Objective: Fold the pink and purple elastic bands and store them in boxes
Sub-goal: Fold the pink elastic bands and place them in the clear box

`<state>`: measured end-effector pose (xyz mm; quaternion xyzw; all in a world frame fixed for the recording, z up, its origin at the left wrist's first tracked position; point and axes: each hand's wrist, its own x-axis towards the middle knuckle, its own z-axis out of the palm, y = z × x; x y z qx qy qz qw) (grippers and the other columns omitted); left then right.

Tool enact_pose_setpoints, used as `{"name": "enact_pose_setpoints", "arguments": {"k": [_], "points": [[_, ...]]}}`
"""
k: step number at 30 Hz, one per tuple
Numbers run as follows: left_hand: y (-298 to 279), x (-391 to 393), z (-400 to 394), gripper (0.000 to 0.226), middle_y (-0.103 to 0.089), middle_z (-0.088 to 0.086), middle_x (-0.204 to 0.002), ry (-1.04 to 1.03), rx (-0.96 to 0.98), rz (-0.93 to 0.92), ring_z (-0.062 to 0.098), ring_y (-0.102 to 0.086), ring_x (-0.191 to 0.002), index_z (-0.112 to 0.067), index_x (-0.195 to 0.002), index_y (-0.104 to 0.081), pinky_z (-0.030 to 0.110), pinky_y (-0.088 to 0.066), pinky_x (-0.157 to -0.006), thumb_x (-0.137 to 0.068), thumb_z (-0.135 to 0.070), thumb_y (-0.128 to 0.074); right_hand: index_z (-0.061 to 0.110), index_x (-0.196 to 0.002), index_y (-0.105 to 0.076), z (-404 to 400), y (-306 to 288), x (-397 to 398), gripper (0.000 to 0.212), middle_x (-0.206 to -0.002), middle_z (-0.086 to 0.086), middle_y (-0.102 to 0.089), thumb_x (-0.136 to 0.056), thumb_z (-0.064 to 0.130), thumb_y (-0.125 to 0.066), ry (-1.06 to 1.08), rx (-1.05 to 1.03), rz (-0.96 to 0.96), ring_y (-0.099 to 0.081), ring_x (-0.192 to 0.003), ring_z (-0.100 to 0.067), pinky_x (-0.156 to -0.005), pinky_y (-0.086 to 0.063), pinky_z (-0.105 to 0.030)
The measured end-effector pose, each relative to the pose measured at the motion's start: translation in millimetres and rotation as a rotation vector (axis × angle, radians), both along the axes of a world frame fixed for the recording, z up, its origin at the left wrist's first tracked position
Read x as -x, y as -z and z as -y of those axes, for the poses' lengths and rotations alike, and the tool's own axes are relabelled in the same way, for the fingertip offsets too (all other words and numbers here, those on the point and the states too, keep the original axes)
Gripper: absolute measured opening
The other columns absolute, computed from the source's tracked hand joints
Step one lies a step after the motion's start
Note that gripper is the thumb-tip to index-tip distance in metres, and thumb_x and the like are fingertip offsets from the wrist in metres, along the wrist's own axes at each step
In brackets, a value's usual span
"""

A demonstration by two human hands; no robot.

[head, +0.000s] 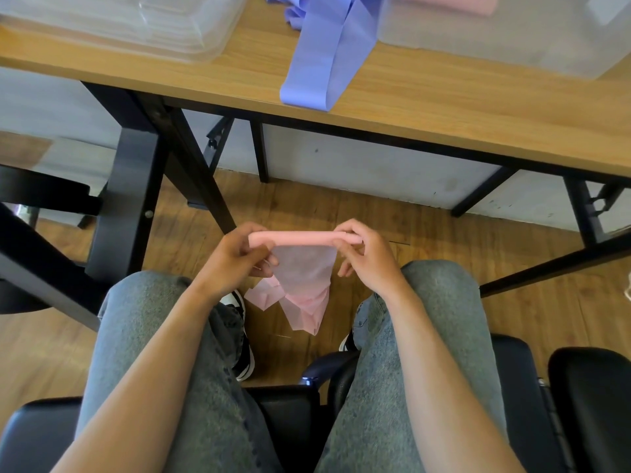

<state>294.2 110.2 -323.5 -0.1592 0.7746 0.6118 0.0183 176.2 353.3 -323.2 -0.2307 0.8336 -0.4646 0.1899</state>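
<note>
Between my knees, below the table edge, I hold a pink elastic band (302,268). Its top is folded into a thick flat strip and the loose tail hangs down to the floor. My left hand (235,257) pinches the strip's left end and my right hand (367,254) pinches its right end. On the table a purple elastic band (319,66) lies in loops, one end drooping over the front edge. A clear box (512,39) at the right holds a folded pink band (444,3). A stack of clear lids or boxes (116,25) sits at the left.
The wooden table (444,107) has black folding legs (136,186) close to my left knee. I sit on a black chair (580,404) over a wooden floor. Another dark chair (41,192) stands at the far left.
</note>
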Motion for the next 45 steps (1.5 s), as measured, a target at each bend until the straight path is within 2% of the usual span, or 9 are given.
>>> {"name": "enact_pose_setpoints", "arguments": {"k": [5, 8, 12, 18, 23, 28, 35, 41, 45], "points": [[-10.6, -0.2, 2.8, 0.024, -0.072, 0.015, -0.097, -0.092, -0.346, -0.055, 0.026, -0.073, -0.088, -0.007, -0.123, -0.060, 0.041, -0.064, -0.085, -0.099, -0.007, -0.062, 0.008, -0.114, -0.069, -1.7, -16.4, 0.9, 0.017, -0.096, -0.010, -0.074, -0.097, 0.009, -0.072, 0.029, 0.268, 0.216, -0.076, -0.076, -0.031, -0.071, -0.065, -0.046], [-16.4, -0.5, 4.4, 0.027, -0.072, 0.015, -0.099, -0.096, -0.520, -0.077, 0.024, -0.073, -0.091, -0.010, -0.116, -0.064, 0.038, -0.064, -0.083, -0.095, -0.026, -0.070, 0.007, -0.116, -0.071, -3.5, -24.0, 0.7, 0.023, -0.107, -0.014, -0.074, -0.093, 0.010, -0.075, 0.089, 0.400, 0.346, -0.077, -0.088, -0.033, -0.081, -0.065, -0.045], [-15.0, -1.2, -0.2, 0.025, -0.075, 0.014, -0.097, -0.116, -0.341, -0.098, 0.027, -0.076, -0.087, -0.011, -0.104, -0.066, 0.040, -0.065, -0.080, -0.091, -0.032, -0.066, 0.007, -0.113, -0.072, -5.2, -22.0, 0.9, 0.018, -0.112, -0.013, -0.073, -0.096, 0.013, -0.072, 0.116, 0.396, 0.309, -0.077, -0.090, -0.032, -0.082, -0.064, -0.048], [-3.5, -1.3, 3.9, 0.047, -0.070, 0.007, -0.116, -0.083, -0.108, -0.054, 0.021, -0.074, -0.102, -0.020, -0.133, -0.057, 0.035, -0.063, -0.086, -0.089, -0.012, -0.073, 0.015, -0.127, -0.070, -3.1, -11.7, 1.9, 0.041, -0.114, -0.001, -0.073, -0.090, -0.001, -0.076, 0.107, 0.210, 0.115, -0.075, -0.095, -0.016, -0.077, -0.065, -0.035], [11.8, -0.9, 1.1, 0.028, -0.072, -0.009, -0.106, 0.024, 0.256, -0.073, 0.007, -0.070, -0.098, -0.017, -0.119, -0.071, 0.034, -0.062, -0.090, -0.091, -0.012, -0.074, 0.017, -0.109, -0.074, 1.9, 7.7, 1.8, 0.019, -0.102, 0.006, -0.073, -0.095, 0.004, -0.071, 0.069, -0.039, -0.004, -0.073, -0.086, -0.012, -0.077, -0.065, -0.038], [8.9, 0.6, -3.8, 0.019, -0.073, 0.000, -0.089, 0.004, 0.119, -0.014, 0.020, -0.074, -0.080, -0.013, -0.117, -0.064, 0.042, -0.065, -0.076, -0.098, -0.017, -0.066, 0.017, -0.110, -0.062, 3.5, 2.4, -1.7, 0.008, -0.091, -0.004, -0.072, -0.104, 0.013, -0.059, 0.022, -0.034, 0.092, -0.073, -0.064, -0.016, -0.056, -0.058, -0.026], [-7.1, 1.6, -1.7, 0.031, -0.073, 0.014, -0.102, -0.117, -0.300, -0.065, 0.028, -0.074, -0.091, -0.007, -0.122, -0.065, 0.039, -0.064, -0.081, -0.094, -0.022, -0.066, 0.007, -0.118, -0.069, 1.2, -20.3, -1.0, 0.019, -0.107, -0.012, -0.077, -0.102, 0.015, -0.065, 0.112, 0.343, 0.422, -0.078, -0.095, -0.031, -0.085, -0.064, -0.043], [-8.1, -1.2, -0.7, 0.029, -0.071, 0.015, -0.112, -0.098, -0.276, -0.126, 0.030, -0.074, -0.096, -0.001, -0.111, -0.066, 0.041, -0.065, -0.081, -0.089, -0.018, -0.070, 0.010, -0.119, -0.072, -3.2, -20.4, -0.3, 0.027, -0.115, -0.011, -0.075, -0.092, 0.005, -0.075, 0.135, 0.393, 0.328, -0.077, -0.098, -0.027, -0.085, -0.064, -0.036], [-5.9, -1.2, -0.2, 0.038, -0.065, 0.006, -0.120, -0.068, -0.250, -0.140, 0.025, -0.070, -0.111, -0.013, -0.125, -0.063, 0.038, -0.064, -0.084, -0.089, -0.005, -0.072, 0.021, -0.125, -0.072, -6.5, -18.6, 1.6, 0.045, -0.116, 0.000, -0.077, -0.085, 0.003, -0.082, 0.146, 0.320, 0.248, -0.075, -0.106, -0.015, -0.090, -0.061, -0.030]]}}
